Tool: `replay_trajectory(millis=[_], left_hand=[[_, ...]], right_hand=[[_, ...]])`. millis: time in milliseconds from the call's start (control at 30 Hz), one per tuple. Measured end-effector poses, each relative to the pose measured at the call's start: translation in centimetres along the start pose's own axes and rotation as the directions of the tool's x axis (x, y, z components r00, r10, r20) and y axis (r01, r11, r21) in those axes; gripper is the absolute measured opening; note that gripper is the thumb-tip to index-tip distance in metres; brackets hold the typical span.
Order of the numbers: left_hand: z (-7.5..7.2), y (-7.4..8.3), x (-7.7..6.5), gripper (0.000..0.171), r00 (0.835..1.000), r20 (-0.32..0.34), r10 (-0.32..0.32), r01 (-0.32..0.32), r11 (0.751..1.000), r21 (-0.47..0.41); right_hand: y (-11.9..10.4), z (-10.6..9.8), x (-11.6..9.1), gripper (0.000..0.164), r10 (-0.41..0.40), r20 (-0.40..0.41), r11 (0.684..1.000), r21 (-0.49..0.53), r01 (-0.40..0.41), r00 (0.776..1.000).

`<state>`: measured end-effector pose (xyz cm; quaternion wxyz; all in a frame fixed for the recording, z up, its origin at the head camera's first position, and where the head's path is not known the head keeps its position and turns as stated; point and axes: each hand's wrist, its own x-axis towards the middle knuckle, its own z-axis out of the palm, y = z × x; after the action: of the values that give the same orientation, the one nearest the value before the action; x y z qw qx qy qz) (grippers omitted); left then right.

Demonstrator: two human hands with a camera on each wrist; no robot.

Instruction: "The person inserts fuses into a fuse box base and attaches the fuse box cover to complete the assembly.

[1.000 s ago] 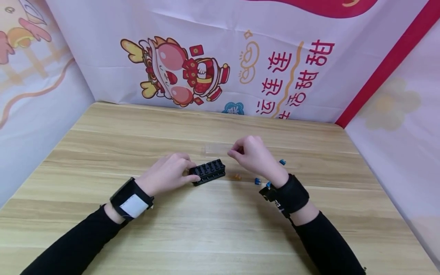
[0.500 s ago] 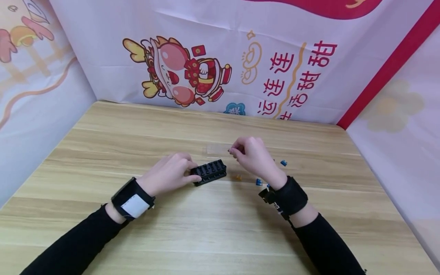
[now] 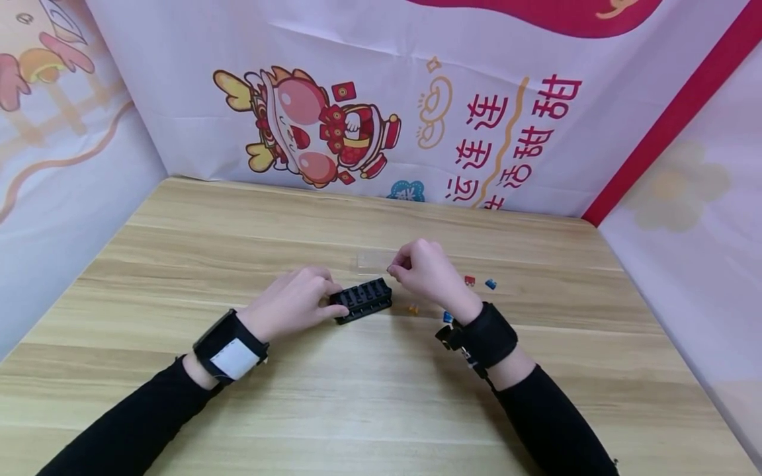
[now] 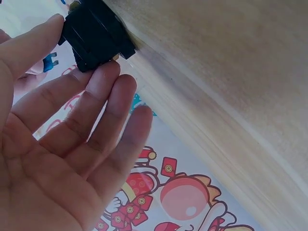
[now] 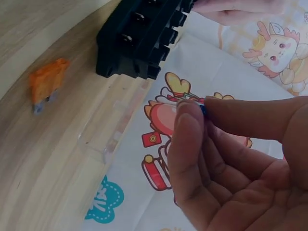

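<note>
A black fuse box (image 3: 364, 301) with a row of slots lies at a slant on the table. My left hand (image 3: 296, 295) grips its left end between thumb and fingers, as the left wrist view also shows at the dark box end (image 4: 96, 36). Beyond the box's right end, my right hand (image 3: 425, 271) pinches a small blue blade fuse (image 5: 203, 109) between thumb and index finger. In the left wrist view this fuse (image 4: 49, 62) points its two metal prongs toward the box. An orange blade fuse (image 5: 47, 82) lies on the table close to the box.
A clear plastic cover (image 3: 372, 262) lies behind the box. To the right are a red fuse (image 3: 469, 281) and a blue fuse (image 3: 491, 284); another blue fuse (image 3: 448, 317) shows beside the right wrist. A printed cloth (image 3: 357, 39) hangs at the table's back edge.
My right hand, pinching the fuse, has shifted slightly left toward the box, and the red fuse has come into sight behind it. The left hand and box have stayed in place.
</note>
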<state>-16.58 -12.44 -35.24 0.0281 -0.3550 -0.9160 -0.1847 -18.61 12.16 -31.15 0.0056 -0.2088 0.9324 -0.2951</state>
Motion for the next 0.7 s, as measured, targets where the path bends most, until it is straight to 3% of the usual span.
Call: replay_trajectory(millis=[400, 700], left_hand=[[0.38, 0.29, -0.19, 0.025, 0.999, -0.020, -0.036, 0.037, 0.999, 0.014], [0.34, 0.59, -0.03, 0.023, 0.999, -0.036, -0.033, 0.034, 0.999, 0.031]], right_hand=[[-0.19, 0.13, 0.55, 0.016, 0.123, 0.137, 0.992, 0.001, -0.125, 0.983], [-0.07, -0.24, 0.58, 0.017, 0.147, 0.132, 0.988, 0.022, -0.151, 0.980]])
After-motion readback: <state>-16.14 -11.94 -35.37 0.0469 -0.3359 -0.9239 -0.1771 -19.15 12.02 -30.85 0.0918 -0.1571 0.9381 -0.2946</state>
